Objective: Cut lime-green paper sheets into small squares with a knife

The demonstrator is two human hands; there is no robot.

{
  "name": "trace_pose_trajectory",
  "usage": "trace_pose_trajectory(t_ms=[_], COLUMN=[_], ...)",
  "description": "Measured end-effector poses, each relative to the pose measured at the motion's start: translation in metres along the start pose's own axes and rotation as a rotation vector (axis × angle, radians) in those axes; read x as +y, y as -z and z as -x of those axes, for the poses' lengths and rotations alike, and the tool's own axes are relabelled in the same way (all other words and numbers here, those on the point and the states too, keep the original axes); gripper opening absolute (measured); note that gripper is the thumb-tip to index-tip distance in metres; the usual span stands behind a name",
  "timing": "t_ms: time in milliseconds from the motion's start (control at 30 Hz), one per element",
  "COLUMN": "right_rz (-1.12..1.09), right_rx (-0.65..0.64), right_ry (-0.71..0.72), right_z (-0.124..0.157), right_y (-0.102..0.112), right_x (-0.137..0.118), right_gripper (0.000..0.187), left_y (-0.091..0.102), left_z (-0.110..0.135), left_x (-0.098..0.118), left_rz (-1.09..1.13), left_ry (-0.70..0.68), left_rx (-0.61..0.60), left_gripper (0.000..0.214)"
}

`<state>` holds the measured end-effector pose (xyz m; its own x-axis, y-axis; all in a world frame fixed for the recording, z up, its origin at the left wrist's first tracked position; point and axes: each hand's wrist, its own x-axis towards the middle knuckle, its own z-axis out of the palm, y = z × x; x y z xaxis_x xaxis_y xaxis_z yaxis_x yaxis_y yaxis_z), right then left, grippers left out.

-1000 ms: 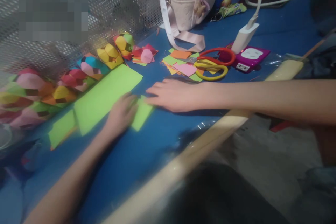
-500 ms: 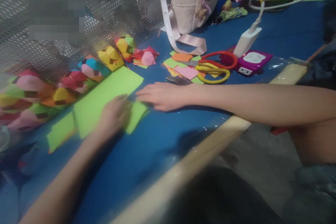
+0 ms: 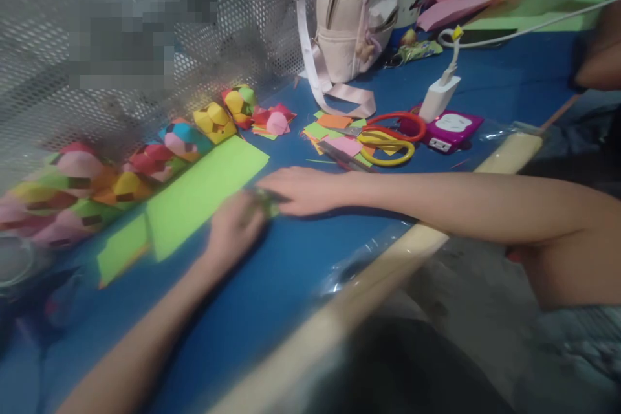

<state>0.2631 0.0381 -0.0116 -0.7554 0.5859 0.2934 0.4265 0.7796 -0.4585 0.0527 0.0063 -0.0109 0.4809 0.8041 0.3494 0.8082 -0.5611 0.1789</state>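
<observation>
One small green paper [image 3: 274,210], between left grip [image 3: 239,217] and right grip [image 3: 305,191], low at the blue desk [image 3: 272,272] and mostly hidden by fingers. Likely very light and thin, crisp enough to keep a fold yet soft under pressure; hardly slippery, but easy to crease in the wrong place or tear. Best held lightly by opposite edges, with fingertips rather than a full fist. On the left, curled in at the paper; on the right, laid low and flat, fingers close together at its other side. Too blurred to tell a true pinch from a press in either.

Just beyond, one large green sheet [image 3: 206,197], flat; beside its near end, one smaller green sheet [image 3: 121,249] with an orange edge underneath. Along the mesh wall [image 3: 272,39], a row of paper balls [image 3: 213,121], more than four, the nearer ones packed together. By the row's far end, one small heap of coloured paper [image 3: 276,123]. Past the right grip, one pile of scraps [image 3: 344,144], with one red handle loop [image 3: 420,126] and one yellow handle loop [image 3: 410,154] beside it. Farther out, one purple power block [image 3: 453,132], one white charger [image 3: 440,97] and one pale backpack [image 3: 337,45].
</observation>
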Motion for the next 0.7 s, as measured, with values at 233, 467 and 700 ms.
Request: trace_pose_trajectory(t_ms=[233, 467, 700], right_rz=[-0.409, -0.418, -0.876], right_rx=[0.122, 0.111, 0.252], right_ry=[-0.327, -0.295, -0.351], right_z=[-0.003, -0.003, -0.006], right_y=[0.013, 0.02, 0.014], right_x=[-0.009, -0.005, 0.001], right_gripper=[0.054, 0.021, 0.012], left_y=[0.001, -0.002, -0.007], left_z=[0.008, 0.007, 0.001], left_x=[0.01, 0.007, 0.002], left_rz=[0.153, 0.332, 0.449], left_ry=[0.039, 0.282, 0.352], left_rx=[0.203, 0.203, 0.107], left_gripper=[0.019, 0.027, 0.035])
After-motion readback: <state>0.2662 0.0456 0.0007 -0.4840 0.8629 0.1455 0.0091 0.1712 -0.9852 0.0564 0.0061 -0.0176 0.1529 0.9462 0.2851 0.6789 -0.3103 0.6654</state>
